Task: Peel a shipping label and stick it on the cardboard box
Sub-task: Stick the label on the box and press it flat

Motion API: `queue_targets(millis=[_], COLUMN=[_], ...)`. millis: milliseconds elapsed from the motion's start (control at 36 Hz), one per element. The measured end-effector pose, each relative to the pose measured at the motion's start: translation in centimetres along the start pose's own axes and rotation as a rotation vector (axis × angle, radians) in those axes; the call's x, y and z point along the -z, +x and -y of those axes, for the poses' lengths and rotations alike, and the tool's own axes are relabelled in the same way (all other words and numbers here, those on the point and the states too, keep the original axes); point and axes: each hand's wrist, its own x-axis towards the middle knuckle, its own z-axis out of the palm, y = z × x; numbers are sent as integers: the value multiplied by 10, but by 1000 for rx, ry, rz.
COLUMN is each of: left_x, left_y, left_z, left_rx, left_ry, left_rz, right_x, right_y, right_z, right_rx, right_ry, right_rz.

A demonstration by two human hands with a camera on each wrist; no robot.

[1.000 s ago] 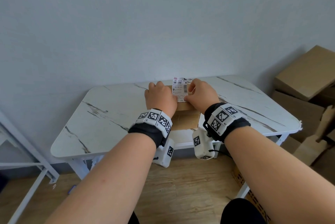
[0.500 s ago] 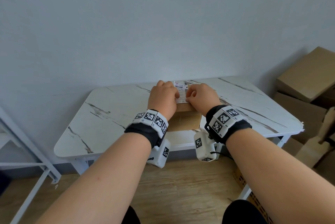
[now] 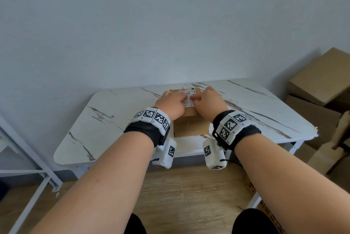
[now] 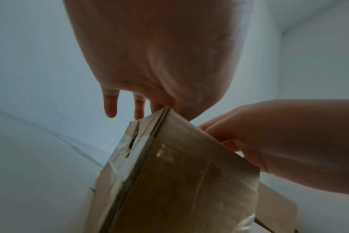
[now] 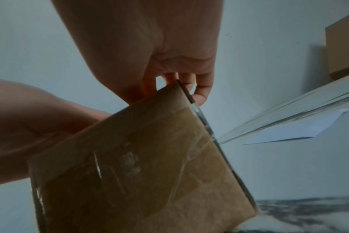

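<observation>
The bench (image 3: 117, 125) carried the cardboard box (image 3: 191, 125) near the middle of its front edge. The shipping label (image 3: 189, 99) was laid on the box top. It was pressed flat by the extended fingers of the left hand (image 3: 170, 105) and right hand (image 3: 208, 103).

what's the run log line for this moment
stage: label on box top | left hand: pressing label | right hand: pressing label | cardboard box: on table

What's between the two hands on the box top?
The label, lying on the box top; left hand and right hand fingers press its sides. Shows in the head view.
</observation>
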Motion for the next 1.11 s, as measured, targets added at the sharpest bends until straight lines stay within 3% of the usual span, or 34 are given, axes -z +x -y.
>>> queue_targets(millis=[361, 611, 917, 1112], left_x=[8, -5, -6, -7], left_y=[7, 16, 19, 22], left_z=[5, 7, 0, -2], left_rx=[-28, -8, 51, 65], left_ry=[-68, -65, 36, 42], left_rz=[3, -81, 49, 59], right_x=[-2, -7, -10, -12], right_y=[18, 16, 15, 16], right_z=[-7, -8, -9, -11], right_rx=[-51, -82, -98, -126], right_ry=[20, 69, 9, -36], right_rz=[105, 144, 108, 74])
